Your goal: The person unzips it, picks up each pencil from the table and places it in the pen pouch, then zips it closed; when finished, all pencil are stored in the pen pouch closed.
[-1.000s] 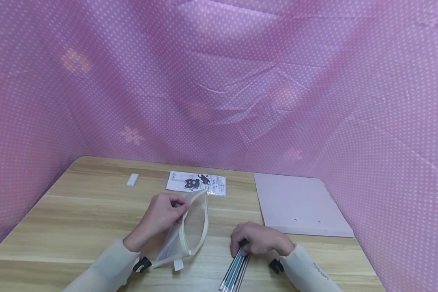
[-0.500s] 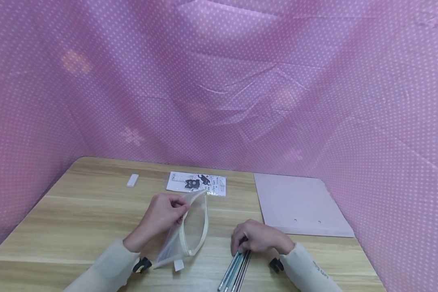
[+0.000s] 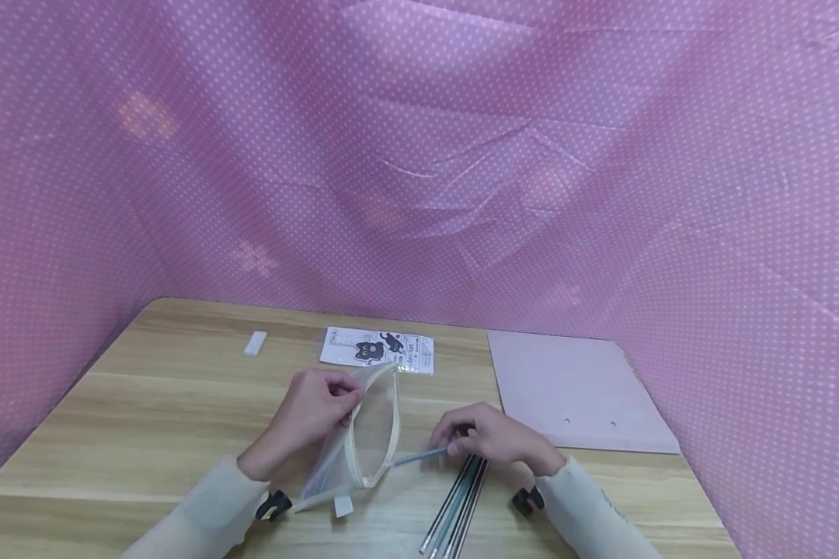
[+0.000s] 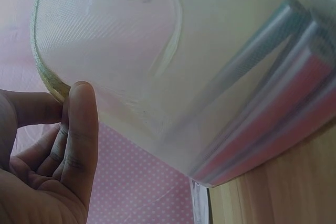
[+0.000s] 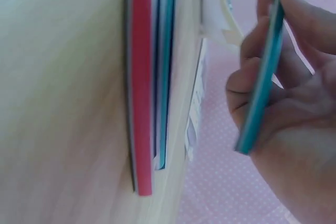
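My left hand (image 3: 316,404) pinches the rim of a translucent mesh zip pouch (image 3: 330,470), whose mouth gapes to the right. In the left wrist view, several blurred teal and pink pencils (image 4: 262,114) show through the mesh. Between thumb and fingers, my right hand (image 3: 492,436) holds a teal pencil (image 5: 262,85); in the head view its far end is at the lower edge of the pouch's mouth. Below that hand, a bunch of pencils (image 3: 456,508), teal and red among them, lies on the wooden table (image 3: 147,435).
A pale pink folder (image 3: 573,388) lies at the back right. Behind the pouch is a packaged ruler set (image 3: 377,349) with cat drawings. A small white block (image 3: 255,343) sits at the back left. Pink dotted cloth (image 3: 419,194) hangs around the table.
My right hand has picked one teal pencil from the bunch, lifted slightly and swung it leftward to the pouch's mouth. The left hand and pouch have stayed put.
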Tool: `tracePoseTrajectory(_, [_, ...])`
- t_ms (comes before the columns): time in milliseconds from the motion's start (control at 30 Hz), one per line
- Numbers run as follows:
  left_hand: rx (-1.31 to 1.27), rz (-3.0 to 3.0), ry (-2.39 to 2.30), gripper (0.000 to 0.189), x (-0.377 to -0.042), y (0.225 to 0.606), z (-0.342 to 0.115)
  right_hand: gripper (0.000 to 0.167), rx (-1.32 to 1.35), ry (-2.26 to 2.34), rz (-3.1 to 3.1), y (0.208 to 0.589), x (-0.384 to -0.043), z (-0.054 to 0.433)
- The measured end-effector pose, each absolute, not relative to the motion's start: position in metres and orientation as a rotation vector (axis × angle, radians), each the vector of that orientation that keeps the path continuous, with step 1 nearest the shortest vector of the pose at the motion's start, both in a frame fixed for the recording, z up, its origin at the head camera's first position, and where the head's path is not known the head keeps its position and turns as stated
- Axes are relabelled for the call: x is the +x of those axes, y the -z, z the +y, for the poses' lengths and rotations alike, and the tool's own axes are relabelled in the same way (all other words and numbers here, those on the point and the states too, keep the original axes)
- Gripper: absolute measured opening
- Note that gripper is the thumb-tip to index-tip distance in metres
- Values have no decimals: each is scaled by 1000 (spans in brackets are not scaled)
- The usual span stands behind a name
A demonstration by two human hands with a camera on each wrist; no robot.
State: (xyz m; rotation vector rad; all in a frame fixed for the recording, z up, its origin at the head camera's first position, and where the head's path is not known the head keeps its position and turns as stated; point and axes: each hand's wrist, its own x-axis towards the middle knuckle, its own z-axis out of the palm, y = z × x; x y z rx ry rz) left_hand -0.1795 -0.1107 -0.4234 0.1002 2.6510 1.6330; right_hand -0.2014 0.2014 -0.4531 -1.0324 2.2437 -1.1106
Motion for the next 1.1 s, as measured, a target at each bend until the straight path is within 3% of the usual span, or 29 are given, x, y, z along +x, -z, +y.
tracePoseTrajectory(367, [111, 2636, -1652, 10, -180, 424, -110, 25, -654, 1350, 2194, 454, -206, 177])
tracePoseTrajectory(800, [118, 2654, -1652, 4, -179, 423, -111, 51, -302, 1748, 1754, 460, -198, 128])
tracePoseTrajectory(1100, [115, 2614, -1662, 10, -179, 424, -110, 47, -257, 1821, 1800, 458, -191, 107])
